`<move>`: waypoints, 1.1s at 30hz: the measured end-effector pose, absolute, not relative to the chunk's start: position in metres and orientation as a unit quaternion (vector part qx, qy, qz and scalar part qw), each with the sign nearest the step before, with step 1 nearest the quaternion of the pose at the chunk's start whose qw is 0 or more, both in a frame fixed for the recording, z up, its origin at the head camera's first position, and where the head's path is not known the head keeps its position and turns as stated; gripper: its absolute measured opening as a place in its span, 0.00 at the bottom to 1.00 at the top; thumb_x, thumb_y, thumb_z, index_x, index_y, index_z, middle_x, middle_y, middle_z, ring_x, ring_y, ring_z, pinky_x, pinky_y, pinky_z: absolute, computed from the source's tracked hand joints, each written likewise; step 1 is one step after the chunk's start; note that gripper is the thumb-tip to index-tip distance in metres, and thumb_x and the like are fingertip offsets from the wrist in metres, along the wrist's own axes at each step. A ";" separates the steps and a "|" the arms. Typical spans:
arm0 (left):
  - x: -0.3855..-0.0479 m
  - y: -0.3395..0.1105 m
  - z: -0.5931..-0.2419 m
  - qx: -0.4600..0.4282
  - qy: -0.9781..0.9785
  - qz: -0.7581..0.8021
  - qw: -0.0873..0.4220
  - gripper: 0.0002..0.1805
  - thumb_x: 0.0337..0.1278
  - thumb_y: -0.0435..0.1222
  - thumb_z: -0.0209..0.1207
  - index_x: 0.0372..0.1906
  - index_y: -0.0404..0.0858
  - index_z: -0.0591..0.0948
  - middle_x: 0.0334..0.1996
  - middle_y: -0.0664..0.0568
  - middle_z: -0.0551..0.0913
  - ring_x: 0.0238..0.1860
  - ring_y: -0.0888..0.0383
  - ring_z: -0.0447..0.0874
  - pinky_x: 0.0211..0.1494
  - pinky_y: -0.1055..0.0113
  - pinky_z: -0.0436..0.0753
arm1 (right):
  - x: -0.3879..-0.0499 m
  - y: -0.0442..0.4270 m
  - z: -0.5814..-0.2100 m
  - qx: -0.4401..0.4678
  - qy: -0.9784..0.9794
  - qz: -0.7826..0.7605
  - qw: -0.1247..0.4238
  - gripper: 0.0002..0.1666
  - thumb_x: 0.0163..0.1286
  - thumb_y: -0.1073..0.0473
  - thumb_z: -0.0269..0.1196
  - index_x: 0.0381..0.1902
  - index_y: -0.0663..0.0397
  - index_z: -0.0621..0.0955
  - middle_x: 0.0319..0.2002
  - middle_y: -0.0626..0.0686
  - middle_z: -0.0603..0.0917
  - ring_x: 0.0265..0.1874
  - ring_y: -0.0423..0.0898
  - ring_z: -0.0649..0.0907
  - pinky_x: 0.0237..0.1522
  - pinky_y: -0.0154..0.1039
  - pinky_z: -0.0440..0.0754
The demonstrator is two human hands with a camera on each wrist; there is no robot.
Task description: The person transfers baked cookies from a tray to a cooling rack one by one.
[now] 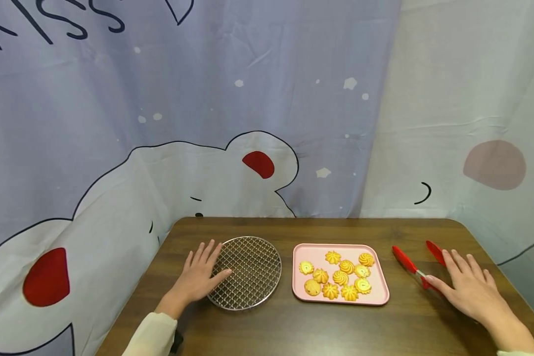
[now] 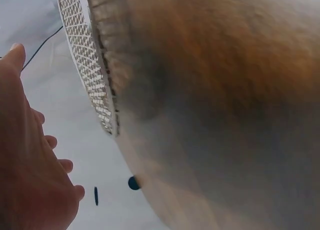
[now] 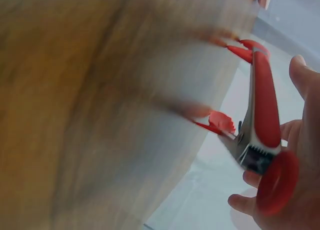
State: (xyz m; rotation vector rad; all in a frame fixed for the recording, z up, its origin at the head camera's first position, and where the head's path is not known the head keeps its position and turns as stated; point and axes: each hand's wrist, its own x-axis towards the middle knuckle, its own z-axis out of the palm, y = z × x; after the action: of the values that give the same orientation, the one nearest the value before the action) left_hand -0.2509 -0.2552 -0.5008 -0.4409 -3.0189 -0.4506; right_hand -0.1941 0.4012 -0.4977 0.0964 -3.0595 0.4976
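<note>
A round wire cooling rack lies on the left of the table, its mesh also seen edge-on in the left wrist view. My left hand is spread at the rack's left rim, its thumb over the mesh, holding nothing. To the right lies a pair of red-tipped tongs, arms spread apart. Over their handle end my right hand is held with fingers extended, hiding part of them. In the right wrist view the tongs show red grips and a red ring; that hand's fingers are not wrapped round them.
Between the rack and the tongs sits a pink rectangular tray with several yellow piped cookies. All stand on a brown wooden table. A printed curtain hangs behind the table's far edge.
</note>
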 end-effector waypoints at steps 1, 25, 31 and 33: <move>-0.250 -0.257 -0.502 -0.143 -0.979 -0.145 0.030 0.47 0.71 0.63 0.50 0.82 0.43 0.50 0.82 0.42 0.45 0.81 0.36 0.38 0.76 0.31 0.39 | -0.193 0.403 -0.498 0.030 -0.986 0.160 0.020 0.58 0.76 0.29 0.48 0.80 0.65 0.40 0.76 0.78 0.44 0.73 0.78 0.35 0.62 0.83 0.35; -0.230 -0.286 -0.529 -0.139 -0.974 -0.180 0.002 0.50 0.67 0.63 0.55 0.80 0.37 0.56 0.79 0.34 0.53 0.77 0.29 0.45 0.71 0.26 0.43 | -0.174 0.429 -0.512 0.006 -0.987 0.161 -0.021 0.58 0.78 0.31 0.46 0.77 0.75 0.41 0.72 0.82 0.46 0.67 0.87 0.47 0.53 0.86 0.50; -0.227 -0.286 -0.530 -0.116 -0.978 -0.167 -0.037 0.51 0.66 0.67 0.52 0.81 0.37 0.56 0.80 0.36 0.52 0.78 0.30 0.44 0.73 0.27 0.42 | -0.170 0.428 -0.515 0.002 -0.988 0.149 -0.036 0.61 0.77 0.29 0.46 0.74 0.83 0.44 0.70 0.85 0.49 0.63 0.87 0.52 0.50 0.87 0.55; -0.227 -0.286 -0.530 -0.108 -0.978 -0.169 -0.048 0.52 0.66 0.67 0.51 0.81 0.38 0.54 0.80 0.37 0.51 0.79 0.31 0.43 0.73 0.27 0.41 | -0.169 0.428 -0.516 0.001 -0.988 0.148 -0.040 0.62 0.77 0.29 0.47 0.73 0.85 0.46 0.68 0.86 0.51 0.62 0.88 0.53 0.49 0.87 0.57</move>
State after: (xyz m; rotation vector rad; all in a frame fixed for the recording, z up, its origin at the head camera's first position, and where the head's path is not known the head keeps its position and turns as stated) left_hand -0.2267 -0.2856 -0.5303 -0.3509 -3.1725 -0.5476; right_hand -0.1691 0.4279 -0.5163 0.0048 -3.1855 0.4775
